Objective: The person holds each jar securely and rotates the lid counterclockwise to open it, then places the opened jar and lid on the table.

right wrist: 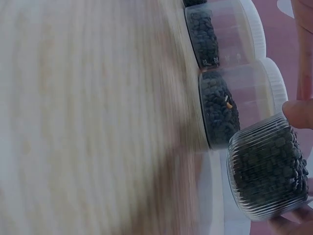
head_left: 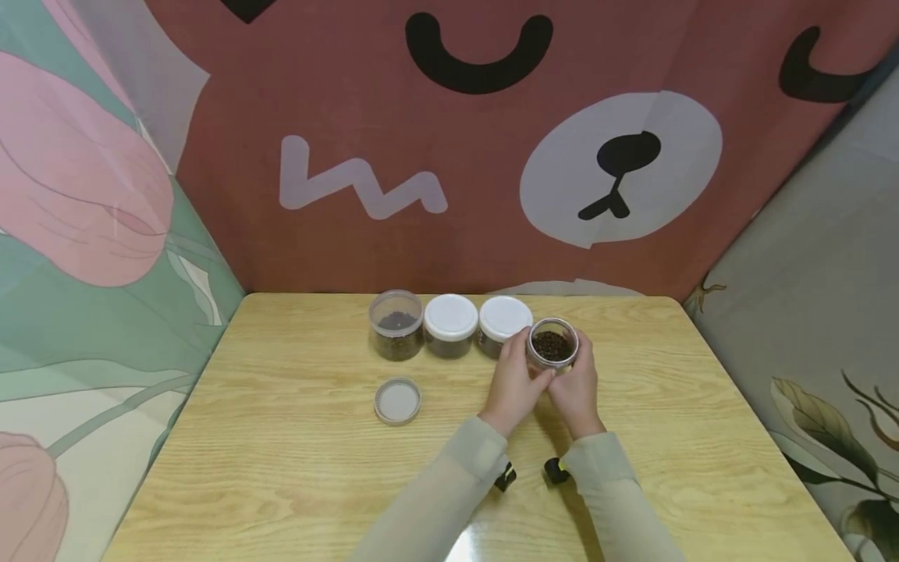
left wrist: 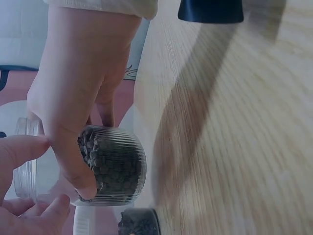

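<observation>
Both hands hold an open clear jar (head_left: 552, 345) of dark pellets, right of the row of jars. My left hand (head_left: 514, 384) grips its left side and my right hand (head_left: 580, 389) its right side. In the left wrist view, the right hand's fingers curl round the ribbed jar (left wrist: 117, 164), and the left thumb and fingertips (left wrist: 24, 149) touch near its rim. The right wrist view shows the ribbed jar (right wrist: 266, 169) tilted and apparently raised off the table, with the right thumb (right wrist: 299, 113) at its upper side.
Two white-lidded jars (head_left: 450, 324) (head_left: 504, 320) with dark contents stand left of the hands. An open jar (head_left: 396, 324) ends the row. A round lid (head_left: 397, 401) lies on the wooden table (head_left: 281, 468). Printed fabric (head_left: 351, 257) hangs behind the table.
</observation>
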A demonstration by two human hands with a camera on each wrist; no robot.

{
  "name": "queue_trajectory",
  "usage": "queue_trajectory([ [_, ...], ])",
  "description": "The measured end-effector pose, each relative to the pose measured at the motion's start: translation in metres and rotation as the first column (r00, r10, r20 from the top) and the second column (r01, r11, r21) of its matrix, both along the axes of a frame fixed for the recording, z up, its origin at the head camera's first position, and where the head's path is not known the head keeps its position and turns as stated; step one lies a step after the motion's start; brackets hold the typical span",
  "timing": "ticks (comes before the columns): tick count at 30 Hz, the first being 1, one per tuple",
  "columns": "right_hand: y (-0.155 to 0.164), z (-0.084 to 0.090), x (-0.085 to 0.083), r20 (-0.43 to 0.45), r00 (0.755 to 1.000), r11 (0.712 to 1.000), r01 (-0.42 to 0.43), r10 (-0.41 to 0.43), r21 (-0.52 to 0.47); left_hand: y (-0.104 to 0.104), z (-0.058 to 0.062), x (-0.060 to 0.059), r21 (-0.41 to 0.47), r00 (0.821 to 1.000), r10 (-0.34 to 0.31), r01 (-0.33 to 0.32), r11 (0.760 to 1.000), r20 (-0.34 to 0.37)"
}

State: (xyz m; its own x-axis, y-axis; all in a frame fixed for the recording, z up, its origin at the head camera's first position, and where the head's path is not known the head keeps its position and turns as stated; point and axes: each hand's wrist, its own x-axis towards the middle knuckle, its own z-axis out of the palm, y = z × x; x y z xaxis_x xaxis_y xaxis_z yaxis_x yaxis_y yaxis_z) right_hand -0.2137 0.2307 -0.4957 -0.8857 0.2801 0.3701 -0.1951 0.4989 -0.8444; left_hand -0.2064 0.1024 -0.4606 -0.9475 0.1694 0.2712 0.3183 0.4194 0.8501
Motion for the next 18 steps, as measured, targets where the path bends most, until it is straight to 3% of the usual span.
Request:
queue_trajectory([
  [10,0.005,-0.007,-0.018,0.009,1.000,0.999,0.013,-0.013,-0.029,0.012,-0.004,-0.019,-0.026,1.000,0.009,-0.009,1.000,-0.003],
  [18,0.012,-0.006,-0.025,0.005,1.000,1.000,0.019,-0.019,-0.020,0.019,-0.004,-0.025,-0.082,0.999,0.009,-0.013,0.997,-0.046],
])
